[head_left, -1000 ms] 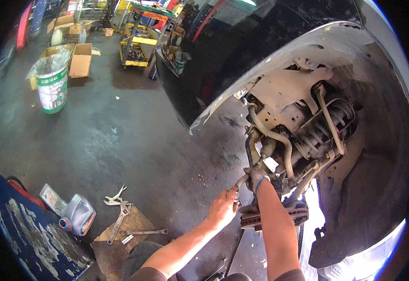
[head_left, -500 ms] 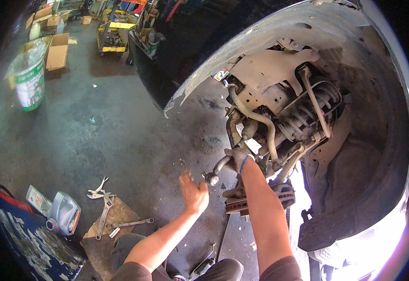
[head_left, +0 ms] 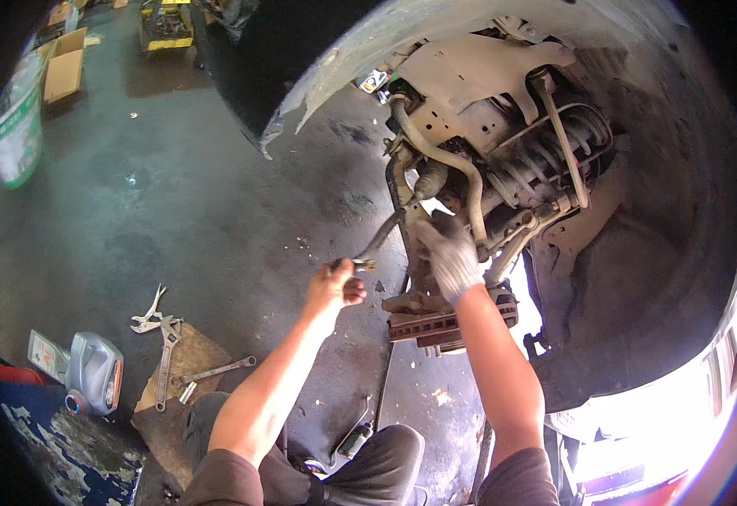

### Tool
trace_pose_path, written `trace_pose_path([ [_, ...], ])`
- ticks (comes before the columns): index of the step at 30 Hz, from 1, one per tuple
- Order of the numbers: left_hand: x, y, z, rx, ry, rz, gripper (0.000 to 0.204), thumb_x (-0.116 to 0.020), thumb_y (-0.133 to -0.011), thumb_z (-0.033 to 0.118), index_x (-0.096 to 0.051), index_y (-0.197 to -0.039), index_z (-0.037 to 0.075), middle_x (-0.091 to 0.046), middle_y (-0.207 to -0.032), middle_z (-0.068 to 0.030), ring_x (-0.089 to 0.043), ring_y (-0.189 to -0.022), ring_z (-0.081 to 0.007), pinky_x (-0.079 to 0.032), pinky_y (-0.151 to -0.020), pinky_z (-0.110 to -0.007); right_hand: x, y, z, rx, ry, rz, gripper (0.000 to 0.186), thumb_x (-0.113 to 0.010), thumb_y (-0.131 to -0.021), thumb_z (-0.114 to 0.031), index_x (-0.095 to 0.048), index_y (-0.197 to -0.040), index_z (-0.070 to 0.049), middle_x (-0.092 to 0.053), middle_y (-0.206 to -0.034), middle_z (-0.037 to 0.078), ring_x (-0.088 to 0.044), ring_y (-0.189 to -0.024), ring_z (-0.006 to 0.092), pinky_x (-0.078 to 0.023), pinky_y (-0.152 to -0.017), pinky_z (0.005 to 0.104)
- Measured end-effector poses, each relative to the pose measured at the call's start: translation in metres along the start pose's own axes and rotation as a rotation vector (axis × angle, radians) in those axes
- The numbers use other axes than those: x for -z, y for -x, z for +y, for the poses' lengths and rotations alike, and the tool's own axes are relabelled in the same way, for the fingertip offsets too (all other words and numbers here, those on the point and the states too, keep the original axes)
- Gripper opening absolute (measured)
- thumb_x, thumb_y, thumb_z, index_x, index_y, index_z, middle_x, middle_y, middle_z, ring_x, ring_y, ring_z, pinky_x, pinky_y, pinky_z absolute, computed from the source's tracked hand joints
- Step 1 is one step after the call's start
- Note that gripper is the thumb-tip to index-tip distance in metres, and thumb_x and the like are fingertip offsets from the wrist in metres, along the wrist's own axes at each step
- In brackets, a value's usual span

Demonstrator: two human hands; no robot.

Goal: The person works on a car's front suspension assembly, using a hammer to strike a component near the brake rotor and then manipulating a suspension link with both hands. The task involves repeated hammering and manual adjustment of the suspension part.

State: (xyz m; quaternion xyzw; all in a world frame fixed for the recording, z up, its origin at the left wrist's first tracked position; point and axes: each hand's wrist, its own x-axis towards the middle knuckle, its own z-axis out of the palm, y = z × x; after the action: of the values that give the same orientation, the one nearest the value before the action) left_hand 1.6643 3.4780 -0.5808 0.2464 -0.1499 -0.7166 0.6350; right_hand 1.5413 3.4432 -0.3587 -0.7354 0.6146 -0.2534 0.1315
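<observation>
Low in the wheel well, a tie rod (head_left: pixel 378 239) sticks out to the left from its ribbed rubber boot (head_left: pixel 431 180). My bare left hand (head_left: pixel 333 287) is closed on the tie rod's outer end. My right hand (head_left: pixel 453 260), in a pale glove, is beside the inner part of the rod, under the curved stabilizer bar (head_left: pixel 469 181). Motion smears its fingers, so their grip cannot be made out. Just below that hand sits the rusty brake disc (head_left: pixel 436 327). The coil spring (head_left: pixel 537 173) stands to the upper right.
Locking pliers (head_left: pixel 151 310), an adjustable wrench (head_left: pixel 166 358) and a ring spanner (head_left: pixel 216 369) lie by a board (head_left: pixel 191 354) at lower left. Beside them stands a grey oil jug (head_left: pixel 96 375). The fender (head_left: pixel 334 76) arches overhead. A green-white bucket (head_left: pixel 18 139) stands far left.
My left hand has closed on the rod's outer end, and the rod now angles differently. The right hand has come off the rod and moved a little up and right. The whole view has shifted.
</observation>
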Motion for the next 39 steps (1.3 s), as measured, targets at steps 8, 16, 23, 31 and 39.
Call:
trace_pose_path([
  [8,0.006,-0.018,-0.020,0.075,-0.007,0.042,0.053,-0.069,-0.098,0.032,-0.044,-0.134,0.003,-0.062,-0.123,-0.0148,-0.066,-0.108,-0.0273,-0.056,-0.094,-0.044,0.144,0.116,0.155,0.083,-0.423,0.864,0.031,-0.069,-0.099,-0.016,-0.063,-0.124,0.000,-0.068,-0.104,0.007,-0.065,-0.093,0.0155,-0.055,-0.082,0.0298],
  [16,-0.063,0.043,-0.010,-0.621,-0.968,0.074,0.061,-0.069,-0.097,0.040,-0.055,-0.134,-0.006,-0.056,-0.131,-0.0256,-0.056,-0.123,-0.0401,-0.043,-0.107,-0.049,0.127,0.083,0.309,-0.258,-1.492,-0.017,0.073,-0.033,-0.108,-0.056,-0.041,-0.154,0.001,-0.053,-0.150,0.020,-0.054,-0.134,0.0378,-0.044,-0.113,0.0553],
  [23,-0.150,0.046,-0.047,-0.802,-1.060,-0.045,0.056,-0.057,-0.102,0.048,-0.063,-0.124,-0.004,-0.064,-0.119,-0.0280,-0.063,-0.111,-0.0449,-0.049,-0.096,-0.050,0.102,0.056,0.305,-0.330,-1.427,0.040,0.046,-0.048,-0.107,-0.042,-0.058,-0.142,-0.015,-0.070,-0.124,0.011,-0.068,-0.111,0.0311,-0.056,-0.101,0.0488],
  [31,-0.127,-0.002,-0.037,-0.668,-0.897,-0.027,0.064,-0.052,-0.103,0.056,-0.070,-0.113,-0.004,-0.074,-0.101,-0.0235,-0.071,-0.099,-0.0354,-0.052,-0.088,-0.044,0.079,0.096,0.323,-0.148,-1.357,0.226,0.042,-0.055,-0.106,-0.034,-0.062,-0.136,-0.005,-0.068,-0.126,0.011,-0.066,-0.111,0.0236,-0.054,-0.097,0.0384],
  [39,-0.111,-0.034,-0.019,-0.096,-0.441,-0.256,0.066,-0.046,-0.105,0.053,-0.066,-0.123,-0.007,-0.070,-0.121,-0.0205,-0.065,-0.112,-0.0278,-0.047,-0.104,-0.042,0.048,0.142,0.302,-0.359,-1.498,0.690,0.048,-0.065,-0.097,-0.052,-0.069,-0.117,-0.009,-0.071,-0.103,0.007,-0.067,-0.096,0.0245,-0.055,-0.089,0.0403],
])
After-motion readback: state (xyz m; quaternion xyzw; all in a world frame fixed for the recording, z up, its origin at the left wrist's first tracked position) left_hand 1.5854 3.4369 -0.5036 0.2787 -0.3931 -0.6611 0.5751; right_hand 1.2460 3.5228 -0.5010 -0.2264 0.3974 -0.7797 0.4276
